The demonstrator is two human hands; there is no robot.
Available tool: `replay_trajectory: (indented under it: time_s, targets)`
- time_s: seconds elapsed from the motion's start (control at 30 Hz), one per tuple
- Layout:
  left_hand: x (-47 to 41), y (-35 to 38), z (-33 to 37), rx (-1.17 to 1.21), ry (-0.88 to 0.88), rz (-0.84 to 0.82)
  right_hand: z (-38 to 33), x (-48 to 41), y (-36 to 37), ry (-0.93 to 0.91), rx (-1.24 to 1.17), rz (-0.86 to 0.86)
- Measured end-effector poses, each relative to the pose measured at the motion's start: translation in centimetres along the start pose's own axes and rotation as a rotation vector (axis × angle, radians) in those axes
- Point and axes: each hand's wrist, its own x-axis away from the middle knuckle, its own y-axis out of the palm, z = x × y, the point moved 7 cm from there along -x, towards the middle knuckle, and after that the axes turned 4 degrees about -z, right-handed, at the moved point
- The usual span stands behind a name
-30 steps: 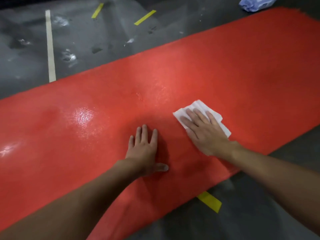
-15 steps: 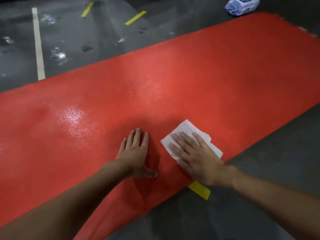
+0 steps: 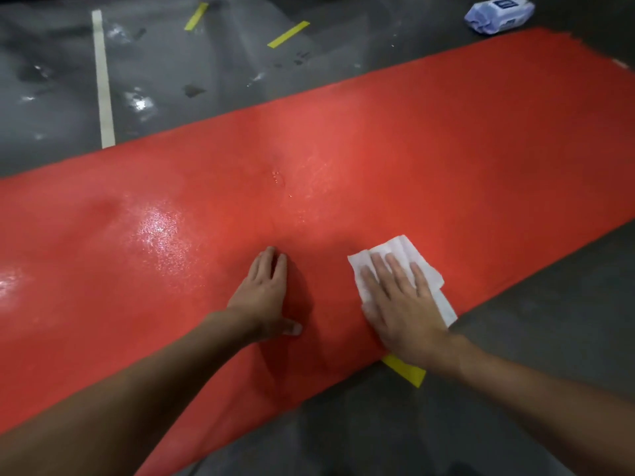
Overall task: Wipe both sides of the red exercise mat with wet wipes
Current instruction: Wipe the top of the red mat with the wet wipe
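The red exercise mat [image 3: 429,139] lies flat on the grey floor, running from lower left to upper right, with shiny wet patches on its left and middle. My right hand [image 3: 402,300] presses a white wet wipe [image 3: 395,249] flat against the mat near its near edge, fingers straight. My left hand [image 3: 266,293] rests flat on the mat just left of it, fingers straight and thumb out to the right.
A pack of wet wipes [image 3: 500,13] lies on the floor beyond the mat's far right end. Yellow tape strips [image 3: 405,371] and a white tape line [image 3: 104,80] mark the grey floor, which shows wet smears at the upper left.
My right hand drew the wipe toward me to the mat's near edge over the second. My left hand stayed planted on the mat.
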Motion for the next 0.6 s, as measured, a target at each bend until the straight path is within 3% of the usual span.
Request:
replay_trajectory:
  time_s: [0.13,0.17,0.27,0.3,0.47,0.5,0.6]
  targets:
    - [0.3,0.1,-0.3,-0.006,-0.154,-0.042,-3.2,0.8,0.9,-0.404,0.083,-0.076]
    - [0.3,0.0,-0.4,-0.004,-0.15,-0.05,-2.0,0.1,0.7,-0.407,0.087,-0.088]
    - [0.3,-0.1,-1.1,-0.035,-0.128,-0.046,1.8,-2.1,-0.8,0.009,-0.012,-0.008]
    - [0.3,-0.2,-1.3,-0.053,-0.123,-0.043,1.2,-2.0,-1.0,0.052,0.004,0.016]
    - [0.3,-0.7,-1.7,-0.128,-0.086,0.014,-4.4,0.7,0.3,-0.522,0.089,0.0]
    - [0.4,-0.8,-1.7,-0.119,-0.087,0.028,-3.6,-0.1,-0.3,-0.513,0.088,0.015]
    - [0.6,-0.4,-2.6,-0.044,-0.175,0.004,-2.3,-2.0,-1.5,-0.197,0.037,0.075]
